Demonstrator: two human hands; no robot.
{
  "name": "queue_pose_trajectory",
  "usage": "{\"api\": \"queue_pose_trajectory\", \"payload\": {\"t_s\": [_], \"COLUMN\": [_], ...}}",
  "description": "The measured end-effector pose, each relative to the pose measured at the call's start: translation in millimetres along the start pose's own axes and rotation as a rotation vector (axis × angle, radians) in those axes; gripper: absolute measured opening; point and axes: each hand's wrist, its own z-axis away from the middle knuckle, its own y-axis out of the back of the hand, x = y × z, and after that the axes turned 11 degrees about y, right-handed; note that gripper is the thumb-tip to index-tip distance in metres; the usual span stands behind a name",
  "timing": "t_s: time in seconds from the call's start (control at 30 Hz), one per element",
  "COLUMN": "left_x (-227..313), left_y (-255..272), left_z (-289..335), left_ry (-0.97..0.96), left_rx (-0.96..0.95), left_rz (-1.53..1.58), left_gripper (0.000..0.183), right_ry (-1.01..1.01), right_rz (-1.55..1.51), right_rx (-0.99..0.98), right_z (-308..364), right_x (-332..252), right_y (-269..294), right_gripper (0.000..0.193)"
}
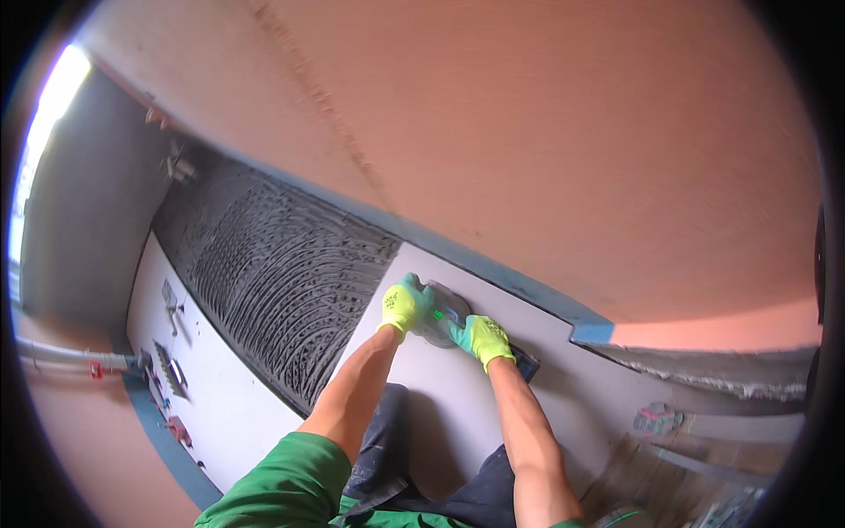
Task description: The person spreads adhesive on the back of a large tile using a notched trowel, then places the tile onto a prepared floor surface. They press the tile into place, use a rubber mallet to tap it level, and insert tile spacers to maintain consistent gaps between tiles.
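Note:
A tile vibrator (431, 327), grey with a rounded base and a small lit green display, rests on a large pale tile (546, 330). My left hand (407, 304), in a yellow and teal glove, is closed on its far left side. On its near right side my right hand (482, 339), gloved the same way, grips it with the fingers wrapped round. A dark end of the tool (526, 363) shows beyond the right hand. Left of the tile lies grey adhesive (273, 273), combed into curved ridges.
Another pale tile strip (207, 352) at the left carries a notched trowel (169, 368) and several small tools. A terracotta wall (572, 158) with a blue band (440, 251) along its base rises ahead. A pinkish-grey object (657, 419) sits at the right, near wood-look flooring (642, 484).

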Motion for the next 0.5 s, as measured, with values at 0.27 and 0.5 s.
{"api": "queue_pose_trajectory", "payload": {"t_s": [0.27,0.5], "left_x": [-28,-33], "left_y": [17,20], "left_z": [-26,-21], "left_ry": [0.053,0.059], "left_rx": [0.068,0.085], "left_rz": [0.113,0.113], "left_gripper": [0.032,0.032], "right_ry": [0.2,0.185], "right_rz": [0.093,0.105], "right_rx": [0.05,0.047], "right_z": [-33,-28], "right_x": [-17,-18], "right_y": [-20,-28], "right_gripper": [0.063,0.058]}}
